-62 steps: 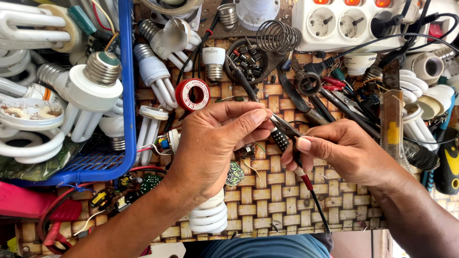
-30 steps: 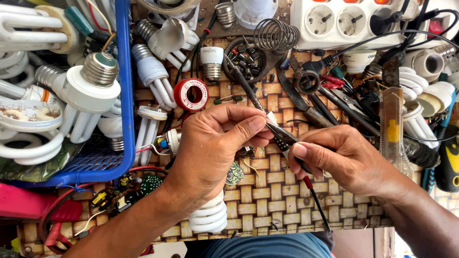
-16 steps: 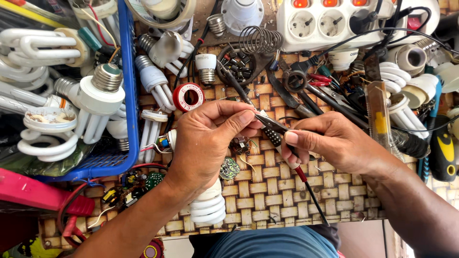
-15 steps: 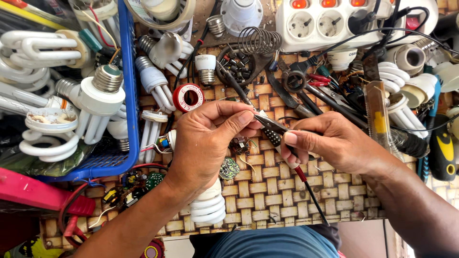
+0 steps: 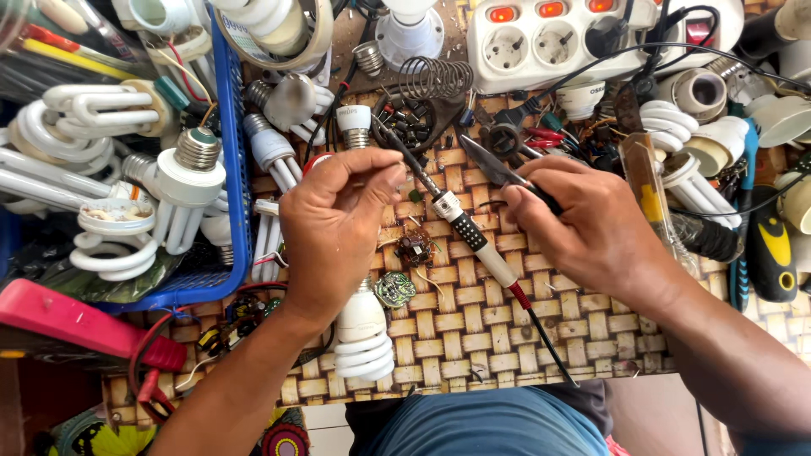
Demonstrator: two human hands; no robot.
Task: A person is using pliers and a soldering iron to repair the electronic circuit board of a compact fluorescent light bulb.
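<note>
left hand (image 5: pixel 338 211) just left of soldering iron (image 5: pixel 469 232)

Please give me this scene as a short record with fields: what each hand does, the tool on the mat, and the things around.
surface: woven mat
left hand: fingers pinched together, raised over the mat; what they pinch is too small to tell
right hand: grips dark pliers, tips pointing away from the person
soldering iron: lies diagonally on the mat between the hands, not held
under left hand: white spiral bulb, small round circuit board
left side: blue basket with bulbs
far edge: white power strip
</note>
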